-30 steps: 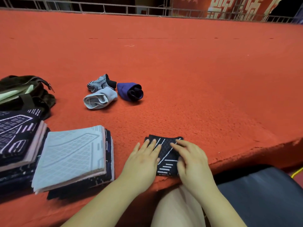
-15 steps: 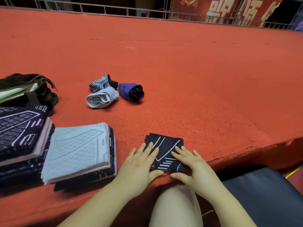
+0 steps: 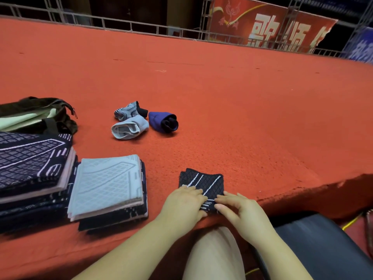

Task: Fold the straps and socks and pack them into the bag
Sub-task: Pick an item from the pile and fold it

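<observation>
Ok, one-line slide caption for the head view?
Both hands press a folded black strap flat at the red table's edge.

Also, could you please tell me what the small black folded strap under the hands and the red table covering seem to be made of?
Small black folded strap: apparently knitted elastic fabric, matte, with a quilted diamond texture and white woven lines. Red table covering: looks like felt or short-pile carpet, matte and fuzzy.
</observation>
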